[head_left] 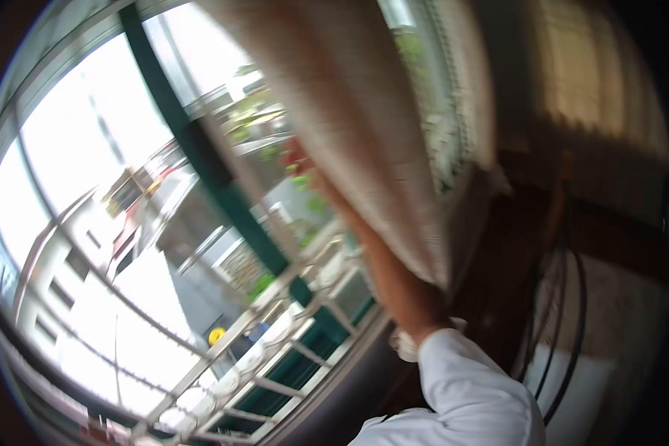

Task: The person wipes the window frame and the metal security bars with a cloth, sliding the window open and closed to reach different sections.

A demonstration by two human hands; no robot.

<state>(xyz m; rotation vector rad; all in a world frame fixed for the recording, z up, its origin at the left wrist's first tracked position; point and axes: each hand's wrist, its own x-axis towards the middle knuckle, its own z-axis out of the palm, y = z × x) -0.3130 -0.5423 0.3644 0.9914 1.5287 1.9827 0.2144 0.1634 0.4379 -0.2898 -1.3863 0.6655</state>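
Observation:
From the lower right, my right arm in a white sleeve reaches up and across to a long pale curtain [349, 89]. My right hand [297, 157] is at the curtain's left edge, in front of the window. Motion smears its fingers, so whether they grip the fabric does not show. The forearm lies along the curtain's lower edge. My left hand is out of view. Behind the curtain and arm stands the window, with a dark green frame bar [201, 156] and a pale metal grille [238, 357].
Buildings and green plants show outside through the window. A second curtain [479, 89] hangs to the right. Further right are dark curved bars [572, 334], perhaps of a chair, and a lit pale curtain [595, 82]. A small whitish object [405, 347] sits beside the sleeve.

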